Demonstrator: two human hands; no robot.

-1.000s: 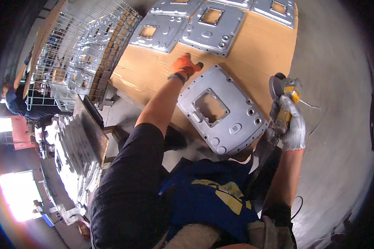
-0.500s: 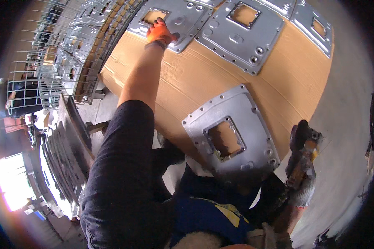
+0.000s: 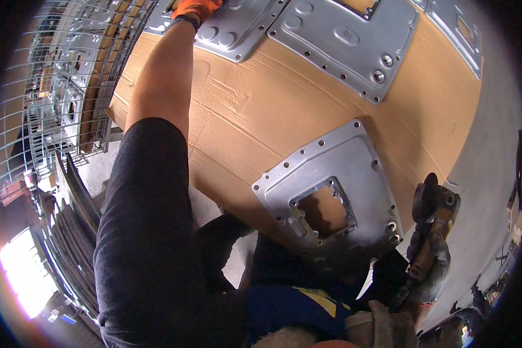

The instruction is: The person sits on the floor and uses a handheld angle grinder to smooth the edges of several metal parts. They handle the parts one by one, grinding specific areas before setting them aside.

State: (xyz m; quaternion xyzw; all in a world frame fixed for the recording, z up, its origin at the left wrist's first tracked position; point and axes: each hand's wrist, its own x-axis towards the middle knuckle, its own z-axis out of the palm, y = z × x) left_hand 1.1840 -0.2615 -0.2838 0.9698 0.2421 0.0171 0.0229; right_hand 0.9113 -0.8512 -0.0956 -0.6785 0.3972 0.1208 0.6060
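Observation:
My left hand [image 3: 196,10], in an orange glove, is at the upper edge over a grey cast metal cover plate [image 3: 238,37]. Its fingertips are cut off by the frame, so its grip is hidden. Low on the right, my right hand [image 3: 424,217], in a dark, soiled glove, is closed around a hand-held tool [image 3: 434,239] with a brownish-orange body and a greyish head; its exact kind is unclear. Between my arms another cover plate [image 3: 354,165] lies askew near my body, with a square window, holes along its rim and two round ports.
Cardboard [image 3: 232,122] covers the work surface. Another cover plate [image 3: 330,46] lies at the far middle, and one more [image 3: 455,35] at the far right. To the left stands a wire mesh cage [image 3: 46,110] with similar parts beyond it, above stacked dark, curved sheets [image 3: 69,249].
The view has shifted, and the far plates sit higher in it. My left hand has gone to the upper edge, partly out of frame. My right hand still holds the tool, now more upright.

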